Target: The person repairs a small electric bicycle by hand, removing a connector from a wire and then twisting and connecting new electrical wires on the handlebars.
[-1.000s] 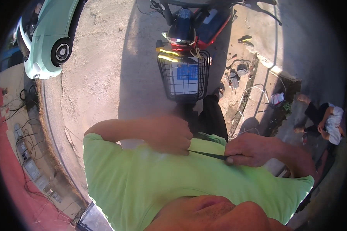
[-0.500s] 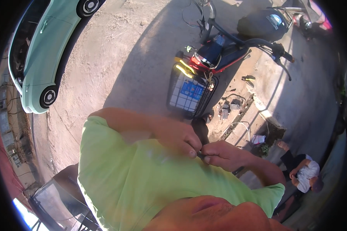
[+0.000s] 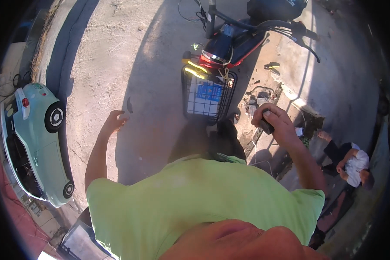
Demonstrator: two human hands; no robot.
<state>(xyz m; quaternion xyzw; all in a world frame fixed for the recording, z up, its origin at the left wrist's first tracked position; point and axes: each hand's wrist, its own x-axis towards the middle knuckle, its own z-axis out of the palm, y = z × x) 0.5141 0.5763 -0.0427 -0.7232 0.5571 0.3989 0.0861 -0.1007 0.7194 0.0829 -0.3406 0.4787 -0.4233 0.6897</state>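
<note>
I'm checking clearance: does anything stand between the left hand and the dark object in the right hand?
Nothing visibly blocks the left hand from the dark object in the right hand; the basket appears between them in view, but seemingly lower.

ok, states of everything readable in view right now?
Left hand: loosely open, nothing visibly held
Dark strip: apart from left hand; airborne or grounded unclear
Right hand: closed around dark object
Basket: loaded
White-and-blue box: inside basket
Yellow handles: at basket rim
Bike: upright
Green car: visible door closed
</note>
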